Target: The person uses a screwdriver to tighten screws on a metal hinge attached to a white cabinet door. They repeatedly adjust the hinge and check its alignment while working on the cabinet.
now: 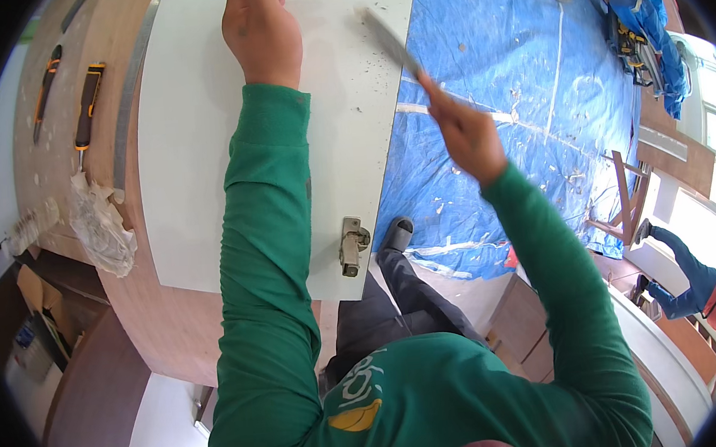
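Note:
My right hand is closed round a long, flat grey-bladed hand tool, blurred by motion. Its blade slants up and left over the right edge of a white cabinet panel. Dark crumbs are scattered on the panel near the blade. At the top of the view, my left hand is over the panel with its fingers curled. The frame cuts off most of those fingers, and whatever they hold is hidden. A metal cabinet hinge is fixed near the panel's close right corner.
Left of the panel, a screwdriver, another black-and-orange tool and crumpled plastic lie on the wooden worktop. A blue tarp covers the floor at right. A person is at the far right, near a wooden chair.

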`<state>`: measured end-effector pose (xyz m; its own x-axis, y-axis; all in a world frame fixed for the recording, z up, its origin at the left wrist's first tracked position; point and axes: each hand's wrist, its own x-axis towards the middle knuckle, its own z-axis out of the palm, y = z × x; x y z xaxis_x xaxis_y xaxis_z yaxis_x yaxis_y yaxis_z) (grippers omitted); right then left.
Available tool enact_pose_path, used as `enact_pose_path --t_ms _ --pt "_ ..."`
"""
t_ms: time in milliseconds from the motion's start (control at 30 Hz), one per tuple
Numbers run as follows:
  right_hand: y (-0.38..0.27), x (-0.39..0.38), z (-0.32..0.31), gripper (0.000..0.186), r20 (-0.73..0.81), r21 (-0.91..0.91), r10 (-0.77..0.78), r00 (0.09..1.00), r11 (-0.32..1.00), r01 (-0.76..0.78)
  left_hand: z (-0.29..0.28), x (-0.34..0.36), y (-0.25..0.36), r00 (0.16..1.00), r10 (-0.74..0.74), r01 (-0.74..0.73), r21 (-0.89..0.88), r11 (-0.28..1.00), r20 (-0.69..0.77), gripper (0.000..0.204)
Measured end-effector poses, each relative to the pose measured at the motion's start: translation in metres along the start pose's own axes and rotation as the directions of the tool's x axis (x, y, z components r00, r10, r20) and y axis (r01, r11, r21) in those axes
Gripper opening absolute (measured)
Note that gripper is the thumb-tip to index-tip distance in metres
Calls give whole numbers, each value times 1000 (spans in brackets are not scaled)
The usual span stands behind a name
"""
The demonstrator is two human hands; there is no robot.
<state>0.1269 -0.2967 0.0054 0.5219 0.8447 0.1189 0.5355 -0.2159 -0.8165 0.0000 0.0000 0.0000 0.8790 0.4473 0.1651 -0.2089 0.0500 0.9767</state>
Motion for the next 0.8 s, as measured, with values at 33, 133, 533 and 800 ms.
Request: enact_pose_path --t_ms 33,133,533,800 --pt "-1 1 -2 41 -13 -8 -3 1000 1000 3 44 8 9 933 24 -3 58 998 -359 45" --pt "6 -22 -3 45 39 -47 72 997 996 -70 69 1 12 738 27 50 94 994 -675 43" --pt "11 -21 -6 50 22 -96 12 1000 995 -10 67 5 16 743 49 31 107 994 -667 44" --pt "27 43 -23 40 -73 -108 168 983 979 -176 75 7 17 751 72 12 124 992 -657 45"
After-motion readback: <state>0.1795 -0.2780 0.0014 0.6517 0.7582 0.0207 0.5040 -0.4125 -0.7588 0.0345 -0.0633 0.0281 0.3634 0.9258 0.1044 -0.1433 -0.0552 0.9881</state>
